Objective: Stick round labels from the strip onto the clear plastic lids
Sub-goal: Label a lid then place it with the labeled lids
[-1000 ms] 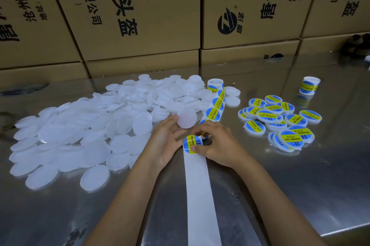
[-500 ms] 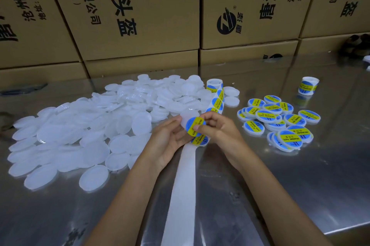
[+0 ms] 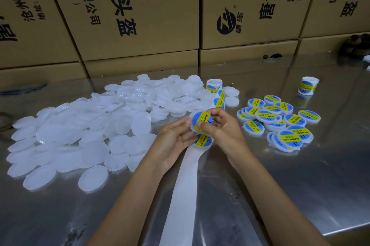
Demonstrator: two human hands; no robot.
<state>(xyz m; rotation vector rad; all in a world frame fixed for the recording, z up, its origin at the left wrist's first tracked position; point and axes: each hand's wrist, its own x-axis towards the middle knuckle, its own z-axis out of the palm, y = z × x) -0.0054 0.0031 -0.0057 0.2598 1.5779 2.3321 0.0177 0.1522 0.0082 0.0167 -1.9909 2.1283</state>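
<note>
At the centre of your view, just above the tabletop, you hold a round, translucent white plastic lid point(image 3: 192, 125) with a round blue label crossed by a yellow band point(image 3: 202, 120) lying on its face. Your left hand point(image 3: 172, 141) cups the lid from seven o'clock, fingers closed on its rim. Your right hand point(image 3: 222, 127) comes in from four o'clock, thumb and fingertips pinched on the label, seemingly pressing it flat.

The lid looks thin, light and slightly flexible, so it should bend if squeezed across the middle; the rim is the safer place to hold. The label is probably soft film with a tacky back, so it could crease or trap air unless smoothed from the centre outward.

Directly below the lid, at six o'clock, the next blue-and-yellow label point(image 3: 203, 140) sits on the white backing strip point(image 3: 184, 195), which trails toward you, bare of labels. At twelve o'clock the strip climbs to a small roll of labels point(image 3: 214, 85).

From nine to eleven o'clock spreads a large loose heap of unlabelled translucent lids point(image 3: 90, 131). At three o'clock lies a smaller cluster of finished, labelled lids point(image 3: 280, 121), overlapping one another. Farther off at two o'clock stands a second small roll of labels point(image 3: 308, 85).

Everything rests on a shiny steel table point(image 3: 300, 185); a wall of printed brown cardboard boxes point(image 3: 140, 15) stands behind it.
</note>
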